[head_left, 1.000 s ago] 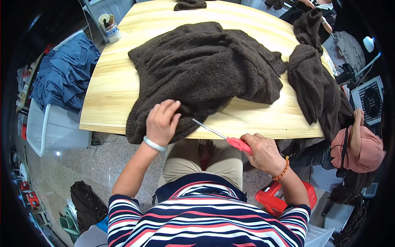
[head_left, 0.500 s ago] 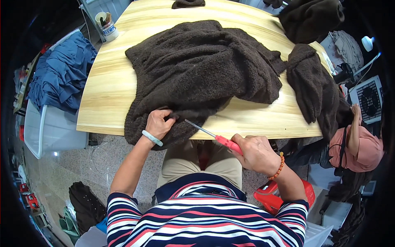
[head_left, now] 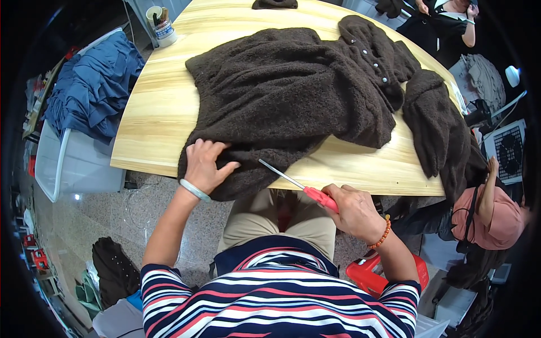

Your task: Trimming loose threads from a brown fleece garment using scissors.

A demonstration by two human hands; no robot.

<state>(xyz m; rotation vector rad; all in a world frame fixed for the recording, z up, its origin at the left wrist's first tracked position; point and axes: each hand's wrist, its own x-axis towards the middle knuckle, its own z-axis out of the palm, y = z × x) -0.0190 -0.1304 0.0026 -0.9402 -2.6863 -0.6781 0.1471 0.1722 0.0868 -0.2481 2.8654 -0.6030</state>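
Note:
A dark brown fleecy garment (head_left: 270,96) lies spread over the wooden table, its near corner hanging past the front edge. On that near corner rests my left hand (head_left: 205,164), with a pale bangle at its wrist. Its fingers are bent a little over the cloth and its thumb stands apart. My right hand (head_left: 356,208) is closed round the red handle of a screwdriver-like tool (head_left: 320,197). The tool's thin metal shaft points left, its tip just over the cloth near my left thumb. Whether the tip touches the cloth I cannot tell.
Further brown cloth with buttons (head_left: 369,62) lies behind the garment, and another brown piece (head_left: 437,124) drapes over the table's right side. A pot of tools (head_left: 162,28) stands far left. Blue cloth fills a white bin (head_left: 62,169). Other people are at the right and far right.
My left hand has loosened from a pinch and spread its fingers on the cloth. A dark bundle in the air at the far right is gone; buttoned brown cloth now lies behind the garment.

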